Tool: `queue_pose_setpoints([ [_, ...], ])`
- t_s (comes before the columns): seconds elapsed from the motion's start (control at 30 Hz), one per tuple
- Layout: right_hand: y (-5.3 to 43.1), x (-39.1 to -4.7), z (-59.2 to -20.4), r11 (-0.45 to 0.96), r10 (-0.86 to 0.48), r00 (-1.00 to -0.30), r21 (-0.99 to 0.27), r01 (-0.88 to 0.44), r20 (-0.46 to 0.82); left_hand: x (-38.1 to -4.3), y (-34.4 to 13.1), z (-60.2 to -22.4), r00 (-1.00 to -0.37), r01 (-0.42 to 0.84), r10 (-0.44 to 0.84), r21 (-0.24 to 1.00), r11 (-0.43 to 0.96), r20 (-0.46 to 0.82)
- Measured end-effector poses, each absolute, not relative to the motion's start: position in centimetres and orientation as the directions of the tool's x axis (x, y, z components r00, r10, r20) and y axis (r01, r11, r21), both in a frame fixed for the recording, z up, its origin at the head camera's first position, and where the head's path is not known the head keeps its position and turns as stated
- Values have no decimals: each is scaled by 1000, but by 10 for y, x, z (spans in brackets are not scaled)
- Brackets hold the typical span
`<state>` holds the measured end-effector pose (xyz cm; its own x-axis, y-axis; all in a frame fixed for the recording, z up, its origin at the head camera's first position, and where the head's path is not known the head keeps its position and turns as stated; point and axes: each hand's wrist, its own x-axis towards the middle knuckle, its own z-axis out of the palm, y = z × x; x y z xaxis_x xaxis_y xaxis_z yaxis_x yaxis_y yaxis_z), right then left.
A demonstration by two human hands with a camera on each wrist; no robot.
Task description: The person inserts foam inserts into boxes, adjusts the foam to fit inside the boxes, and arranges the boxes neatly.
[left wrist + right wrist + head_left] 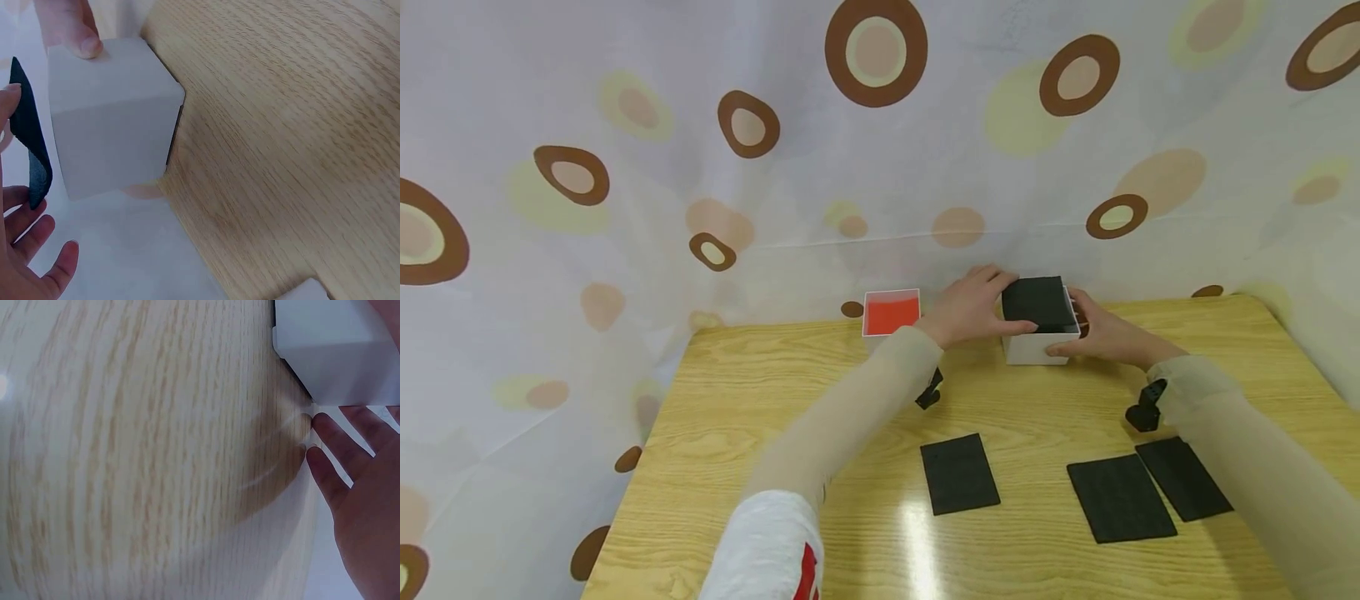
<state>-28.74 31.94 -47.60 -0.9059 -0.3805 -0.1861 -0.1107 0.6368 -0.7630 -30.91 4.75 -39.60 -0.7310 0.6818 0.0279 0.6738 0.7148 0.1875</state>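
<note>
My left hand (970,306) grips a black fabric square (1037,302) by its edges, over the open top of a white box (1036,350). In the left wrist view, the fabric (30,128) bends between the thumb and fingers, just off the box's rim. My right hand (1108,330) holds the same box at its right side, with the thumb on the front face. Seen from the right wrist, the fingers (340,447) lie spread along the box's side (350,372). The inside of this box is hidden by the fabric.
Left of my left hand stands a second white box (871,341) with red material (891,317) inside. Nearer on the wooden table (730,467) lie more black squares: one in the middle (960,473) and two side by side, a left one (1122,498) and a right one (1183,479). A patterned curtain (805,183) hangs behind.
</note>
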Motion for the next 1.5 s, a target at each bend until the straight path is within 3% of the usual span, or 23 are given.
queue_pose_setpoints([
  [0.93,316,-283,-469,673,-376,-905,-730,-120,-198,-310,62,-412,-759,644,650,110,757,-31],
  [1.23,321,-285,-471,646,-392,-900,-753,-121,-192,-301,64,-411,-599,800,800,26,599,15],
  [1.5,322,-286,-478,640,-391,-899,-760,-113,-195,-298,69,-425,-584,812,812,-37,583,-13],
])
